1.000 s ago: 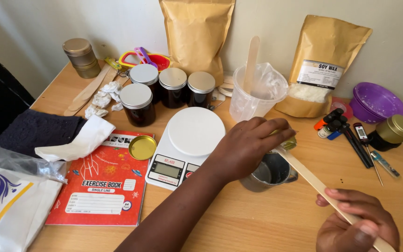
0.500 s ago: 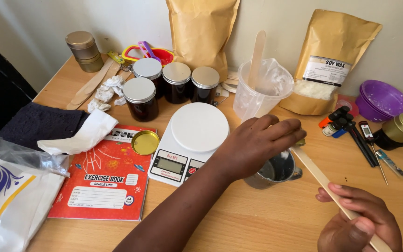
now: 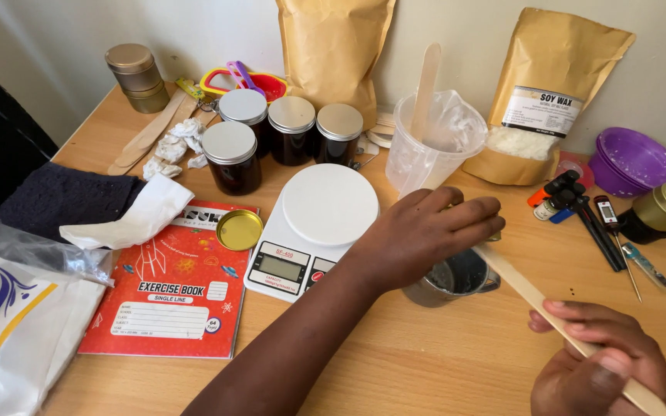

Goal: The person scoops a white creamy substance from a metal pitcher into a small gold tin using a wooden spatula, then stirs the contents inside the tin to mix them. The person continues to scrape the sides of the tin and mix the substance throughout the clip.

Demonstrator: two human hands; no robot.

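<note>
1. At the far left of the pale wooden counter (image 3: 441, 362) lies a crinkled clear plastic bag (image 3: 17, 308) over white printed sheeting, with a dark knitted cloth (image 3: 55, 196) and a folded white tissue (image 3: 136, 219) behind it.
2. A red exercise book (image 3: 175, 289) lies flat; a small round gold lid (image 3: 239, 229) rests on its upper corner.
3. Behind stand four dark glass jars (image 3: 290, 127) with flat brushed-metal lids, flat wooden sticks (image 3: 148, 135) and two stacked gold tins (image 3: 136, 77).
4. A white digital scale (image 3: 314, 227) with a smooth round platform sits mid-counter, just left of the forearm.
5. The left hand (image 3: 422, 231) reaches across, fingers curled over the rim of a small grey metal cup (image 3: 449, 281), gripping it from above.
6. A clear plastic jug (image 3: 433, 142) with a wooden paddle standing in it rises behind, between two tan paper pouches (image 3: 545, 92).
7. The long flat wooden stirrer (image 3: 529, 293) slants from the cup's edge down to the right hand (image 3: 599, 370), which is closed around its lower end.
8. At far right lie a purple plastic bowl (image 3: 634, 162), a dark jar with a gold lid (image 3: 660, 212) and thin black probes (image 3: 603, 231).
</note>
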